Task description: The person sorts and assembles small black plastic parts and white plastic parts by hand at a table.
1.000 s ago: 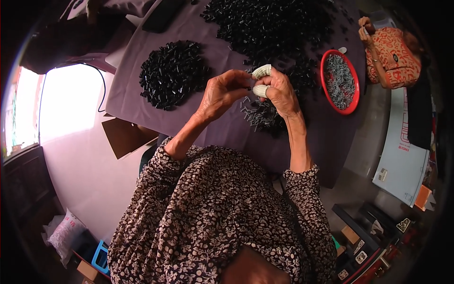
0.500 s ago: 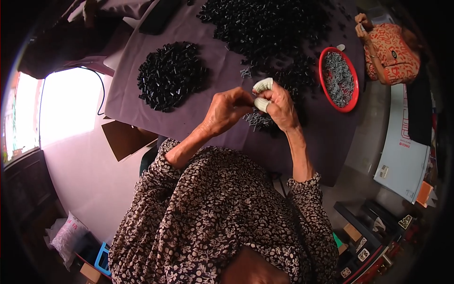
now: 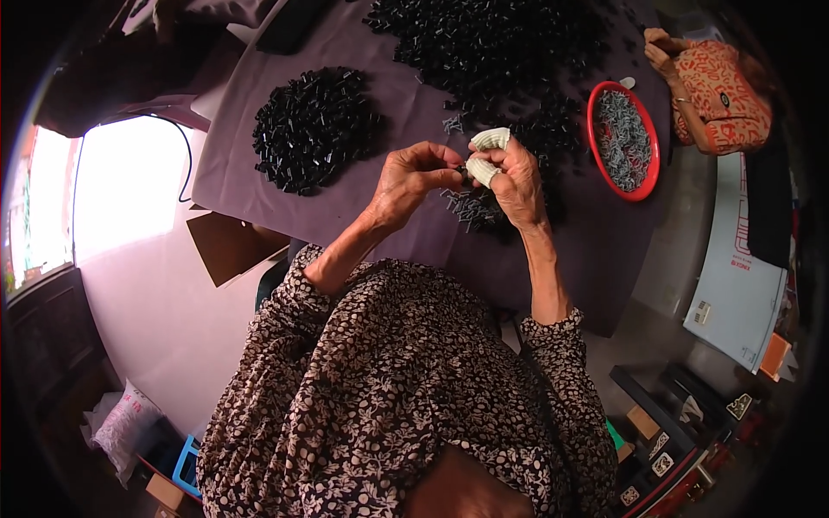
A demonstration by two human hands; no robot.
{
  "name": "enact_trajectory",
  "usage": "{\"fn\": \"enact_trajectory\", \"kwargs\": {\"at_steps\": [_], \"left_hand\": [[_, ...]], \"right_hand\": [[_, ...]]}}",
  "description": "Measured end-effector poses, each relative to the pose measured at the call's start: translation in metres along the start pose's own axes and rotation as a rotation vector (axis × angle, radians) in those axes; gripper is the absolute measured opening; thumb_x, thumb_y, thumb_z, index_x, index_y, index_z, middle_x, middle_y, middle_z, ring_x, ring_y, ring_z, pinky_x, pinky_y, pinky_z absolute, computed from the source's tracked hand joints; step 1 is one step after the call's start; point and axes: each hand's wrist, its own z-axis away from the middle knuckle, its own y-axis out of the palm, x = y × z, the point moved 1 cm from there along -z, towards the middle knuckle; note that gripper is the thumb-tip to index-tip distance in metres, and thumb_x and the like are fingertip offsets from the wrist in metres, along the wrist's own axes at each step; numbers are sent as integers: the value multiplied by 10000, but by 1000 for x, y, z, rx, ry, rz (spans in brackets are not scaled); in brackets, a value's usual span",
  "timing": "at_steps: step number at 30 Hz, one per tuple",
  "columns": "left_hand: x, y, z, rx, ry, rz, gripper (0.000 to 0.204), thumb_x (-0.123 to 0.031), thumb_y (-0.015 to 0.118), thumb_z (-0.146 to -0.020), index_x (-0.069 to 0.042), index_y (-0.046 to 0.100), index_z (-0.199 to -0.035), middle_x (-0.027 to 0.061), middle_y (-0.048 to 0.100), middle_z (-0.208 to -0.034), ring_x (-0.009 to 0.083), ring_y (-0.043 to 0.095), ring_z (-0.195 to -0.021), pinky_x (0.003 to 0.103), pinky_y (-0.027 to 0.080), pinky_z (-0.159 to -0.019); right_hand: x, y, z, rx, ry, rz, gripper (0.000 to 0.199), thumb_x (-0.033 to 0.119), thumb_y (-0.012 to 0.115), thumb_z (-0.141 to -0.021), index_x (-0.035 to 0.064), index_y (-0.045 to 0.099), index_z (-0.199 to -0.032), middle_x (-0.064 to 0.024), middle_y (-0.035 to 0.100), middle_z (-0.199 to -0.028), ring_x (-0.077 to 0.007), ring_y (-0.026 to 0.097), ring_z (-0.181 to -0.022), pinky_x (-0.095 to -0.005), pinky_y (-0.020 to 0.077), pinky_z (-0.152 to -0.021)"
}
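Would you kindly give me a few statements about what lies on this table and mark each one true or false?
1. The red bowl holds grey pieces. True.
2. Both hands rest flat on the cloth. False: the left hand and right hand are raised, fingertips meeting.
3. White covers sit on two right-hand fingers. True.
4. The round black pile lies to the person's right. False: it lies to the left.
5. The purple cloth covers the table. True.
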Motion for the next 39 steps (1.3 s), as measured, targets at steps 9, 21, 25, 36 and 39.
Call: {"fn": "enact_trajectory", "kwargs": {"at_steps": [9,21,25,36,39], "left_hand": [[-2,0,2,-25,-23,-158,134,10,624,-748,38,583,-873,85,625,-788,134,595,-731,262,475,-713],[6,-6,2,-22,-16,-310,178,-47,619,-767,40,589,-920,72,625,-784,117,579,-720,245,470,-693],[13,-15,3,19,-69,-284,185,-78,607,-781,46,590,-918,65,618,-755,107,573,-681,233,467,-639],[6,-20,-3,-70,-33,-107,107,-89,623,-798,-9,585,-858,30,609,-748,89,566,-679,231,458,-663],[3,-20,-4,-98,-1,-126,109,-100,621,-798,-15,589,-858,21,608,-750,80,556,-680,227,450,-665]], "right_hand": [[0,8,2,-58,-151,354,187,-3,570,-757,3,547,-943,-79,624,-860,-136,597,-729,-258,486,-631],[-5,17,12,-37,-285,489,275,-57,515,-702,26,558,-961,-110,621,-798,-227,623,-716,-300,486,-650],[-12,18,12,-50,-284,459,229,-27,562,-720,20,574,-944,-93,624,-786,-186,616,-710,-287,481,-649],[-32,-25,-29,-110,-339,860,120,36,636,-697,13,589,-806,-115,585,-760,-285,580,-692,-352,461,-624],[-37,-17,-36,-34,-402,1035,114,76,639,-705,23,571,-779,-103,548,-754,-292,549,-734,-396,428,-684]]}}
